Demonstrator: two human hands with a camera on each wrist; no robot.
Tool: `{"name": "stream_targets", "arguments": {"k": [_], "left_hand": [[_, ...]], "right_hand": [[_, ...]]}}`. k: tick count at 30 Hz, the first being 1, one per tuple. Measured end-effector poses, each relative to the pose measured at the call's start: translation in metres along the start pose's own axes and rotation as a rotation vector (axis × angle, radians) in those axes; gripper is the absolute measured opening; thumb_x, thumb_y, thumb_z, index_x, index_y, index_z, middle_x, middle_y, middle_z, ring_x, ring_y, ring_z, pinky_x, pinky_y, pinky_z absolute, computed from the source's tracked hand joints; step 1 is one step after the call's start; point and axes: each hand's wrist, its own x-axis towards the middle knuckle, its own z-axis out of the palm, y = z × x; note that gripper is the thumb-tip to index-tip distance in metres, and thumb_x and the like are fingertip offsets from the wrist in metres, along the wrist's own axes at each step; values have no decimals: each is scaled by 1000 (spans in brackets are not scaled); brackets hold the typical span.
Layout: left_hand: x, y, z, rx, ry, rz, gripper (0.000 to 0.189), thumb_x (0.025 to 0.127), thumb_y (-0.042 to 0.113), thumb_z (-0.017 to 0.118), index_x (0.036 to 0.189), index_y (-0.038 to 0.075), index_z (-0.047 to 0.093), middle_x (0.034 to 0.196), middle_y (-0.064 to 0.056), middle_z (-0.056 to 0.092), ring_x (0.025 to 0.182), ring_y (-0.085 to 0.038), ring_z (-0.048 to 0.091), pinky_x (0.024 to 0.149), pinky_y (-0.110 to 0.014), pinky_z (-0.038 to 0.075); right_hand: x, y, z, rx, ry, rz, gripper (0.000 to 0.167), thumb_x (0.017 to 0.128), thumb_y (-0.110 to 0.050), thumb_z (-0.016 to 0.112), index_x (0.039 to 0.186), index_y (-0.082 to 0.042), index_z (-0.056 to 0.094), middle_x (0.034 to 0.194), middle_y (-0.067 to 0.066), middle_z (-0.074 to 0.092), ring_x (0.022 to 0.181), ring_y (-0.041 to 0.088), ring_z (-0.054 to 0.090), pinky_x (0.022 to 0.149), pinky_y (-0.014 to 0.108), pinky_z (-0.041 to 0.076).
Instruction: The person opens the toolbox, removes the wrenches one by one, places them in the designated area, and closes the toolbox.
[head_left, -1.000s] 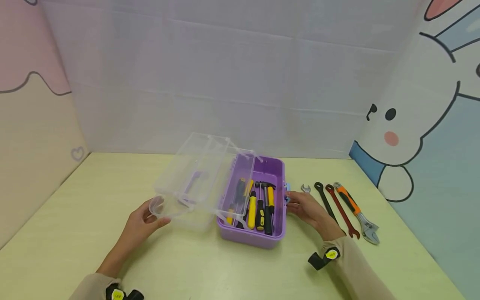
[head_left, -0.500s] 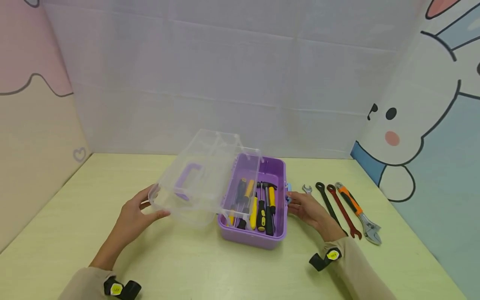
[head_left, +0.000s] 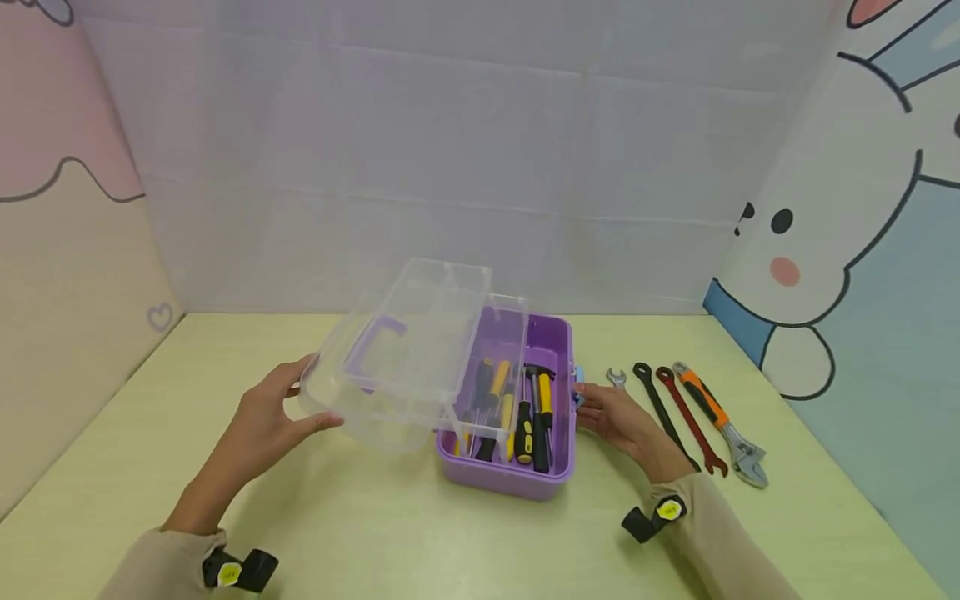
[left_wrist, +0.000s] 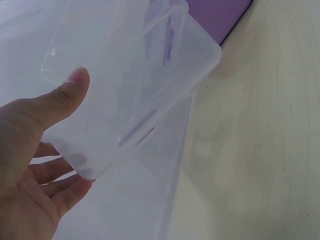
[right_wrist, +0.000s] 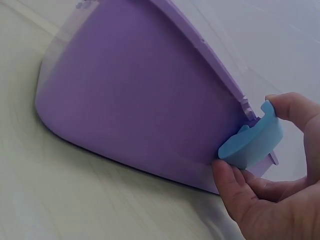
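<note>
A purple toolbox (head_left: 502, 481) stands on the table with its clear lid (head_left: 420, 333) swung up to the left. My left hand (head_left: 262, 425) holds the lid's outer edge, thumb on one face and fingers on the other. In the left wrist view the thumb lies flat along the clear plastic lid (left_wrist: 120, 95). At the box's right side my right hand (head_left: 618, 421) pinches a light blue latch (right_wrist: 257, 140) between thumb and fingers. A clear tray (head_left: 491, 417) hangs over the left part of the box. Screwdrivers (head_left: 523, 442) and a hammer (head_left: 538, 417) lie inside.
Right of the toolbox lie a small silver wrench (head_left: 616, 377), a black wrench (head_left: 660, 408), a red wrench (head_left: 690, 421) and an adjustable wrench (head_left: 723, 429) with an orange and black handle. A white sheet (head_left: 420, 150) closes off the table's back edge.
My left hand has tipped the lid up and toward the right. The clear tray has shifted right over the box with it. My right hand has stayed at the latch.
</note>
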Motion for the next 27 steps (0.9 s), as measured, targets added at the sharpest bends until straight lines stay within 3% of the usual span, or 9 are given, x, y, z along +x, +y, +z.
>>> {"name": "stream_targets", "arguments": {"k": [8, 17, 27], "left_hand": [[5, 14, -6, 61, -2, 36, 83, 66, 14, 86, 136, -3, 45, 122, -23, 56, 103, -39, 58, 80, -58, 52], [12, 28, -10, 126, 7, 96, 85, 65, 17, 87, 136, -1, 45, 123, -21, 56, 108, -39, 53, 84, -59, 48], [20, 46, -16, 227, 0, 172, 85, 67, 21, 85, 137, -3, 44, 125, -22, 54, 114, -40, 51, 88, -58, 48]], "right_hand": [[1, 1, -2, -33, -12, 5, 25, 100, -22, 49, 112, -1, 57, 94, -1, 69, 88, 10, 67, 83, 25, 57], [2, 3, -1, 4, -12, 4, 19, 98, -19, 50, 105, -4, 59, 92, 0, 70, 87, 11, 68, 82, 26, 58], [1, 2, 0, 0, -18, -5, 21, 98, -19, 50, 107, -2, 56, 91, 0, 70, 86, 12, 68, 82, 26, 58]]}}
